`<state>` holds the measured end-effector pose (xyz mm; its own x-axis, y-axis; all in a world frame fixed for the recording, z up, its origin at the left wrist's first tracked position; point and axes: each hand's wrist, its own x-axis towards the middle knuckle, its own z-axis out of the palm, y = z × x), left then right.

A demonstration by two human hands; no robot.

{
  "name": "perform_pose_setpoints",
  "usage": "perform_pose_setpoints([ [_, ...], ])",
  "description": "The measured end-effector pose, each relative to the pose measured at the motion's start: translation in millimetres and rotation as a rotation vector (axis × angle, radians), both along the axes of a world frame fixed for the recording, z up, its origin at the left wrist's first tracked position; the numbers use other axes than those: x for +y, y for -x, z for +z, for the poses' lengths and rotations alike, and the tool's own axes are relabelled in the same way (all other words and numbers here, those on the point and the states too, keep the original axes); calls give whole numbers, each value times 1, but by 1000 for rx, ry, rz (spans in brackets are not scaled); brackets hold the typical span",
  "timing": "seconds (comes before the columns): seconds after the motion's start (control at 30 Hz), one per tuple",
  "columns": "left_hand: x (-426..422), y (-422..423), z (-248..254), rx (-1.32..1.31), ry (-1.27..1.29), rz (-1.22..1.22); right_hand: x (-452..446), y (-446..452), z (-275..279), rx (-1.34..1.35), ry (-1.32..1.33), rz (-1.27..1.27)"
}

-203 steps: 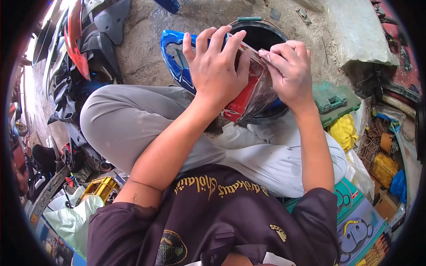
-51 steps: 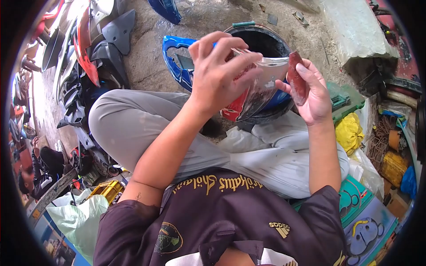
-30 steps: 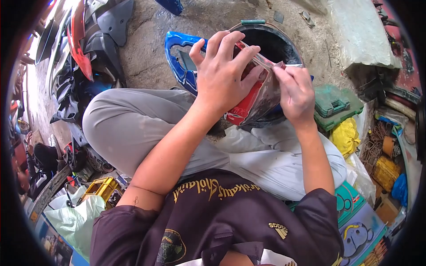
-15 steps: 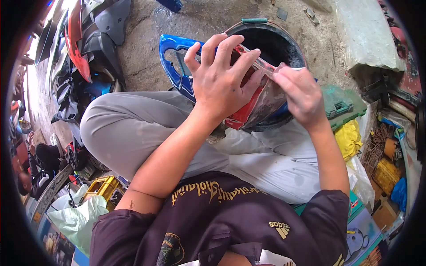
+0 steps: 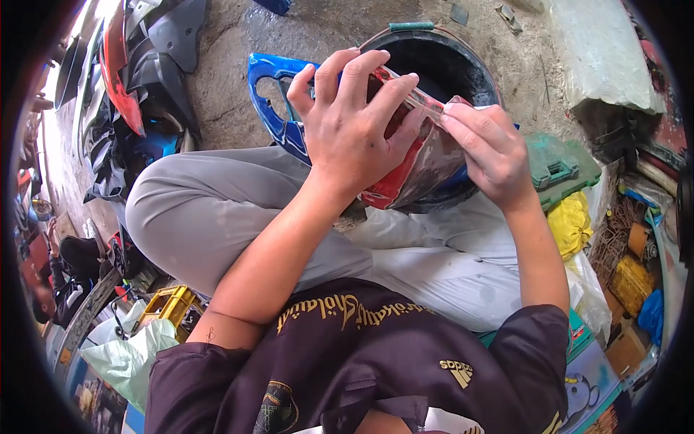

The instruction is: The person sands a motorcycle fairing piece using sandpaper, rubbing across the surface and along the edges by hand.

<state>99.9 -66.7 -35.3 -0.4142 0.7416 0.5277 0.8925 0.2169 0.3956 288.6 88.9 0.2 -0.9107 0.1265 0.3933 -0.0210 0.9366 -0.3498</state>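
A red, blue and grey plastic motorbike fairing panel (image 5: 405, 181) lies tilted across the near side of a black bucket (image 5: 463, 76), above my crossed legs. My left hand (image 5: 354, 119) holds the panel from above, fingers spread and bent over it, thumb against the red part. At the panel's upper edge, my right hand (image 5: 491, 145) is closed in a pinch on a small reddish-brown piece of sandpaper (image 5: 458, 100), mostly covered by the fingers. Dull grey patches show on the panel's surface. A blue framed section (image 5: 271, 69) sticks out past my left hand.
Black and red fairing parts (image 5: 155, 79) are piled at left. A green case (image 5: 560, 170) and a yellow bag (image 5: 570, 224) sit right of my leg. A pale block (image 5: 603, 58) lies at upper right. Behind my left arm are a yellow crate (image 5: 170, 304) and another person (image 5: 72, 271).
Both hands keep their hold at the panel. The panel and left hand have shifted slightly left in view, and my right fingers have shifted slightly along the panel's edge.
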Motion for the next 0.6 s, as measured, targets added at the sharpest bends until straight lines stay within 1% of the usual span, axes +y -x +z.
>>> perform_pose_setpoints([
  [0.17,-1,0,1,-5,-5,-2,6,0,-3,14,27,-31],
  [0.3,-2,2,0,1,-8,-2,-6,1,2,10,11,20],
  [0.4,-1,-1,-1,-11,-15,-3,5,1,-2,17,44,-34],
  [0.47,0,0,-3,-23,-44,-5,-5,0,0,35,49,-27],
  [0.6,-2,0,0,-4,1,-1,3,2,-1,38,43,-23],
])
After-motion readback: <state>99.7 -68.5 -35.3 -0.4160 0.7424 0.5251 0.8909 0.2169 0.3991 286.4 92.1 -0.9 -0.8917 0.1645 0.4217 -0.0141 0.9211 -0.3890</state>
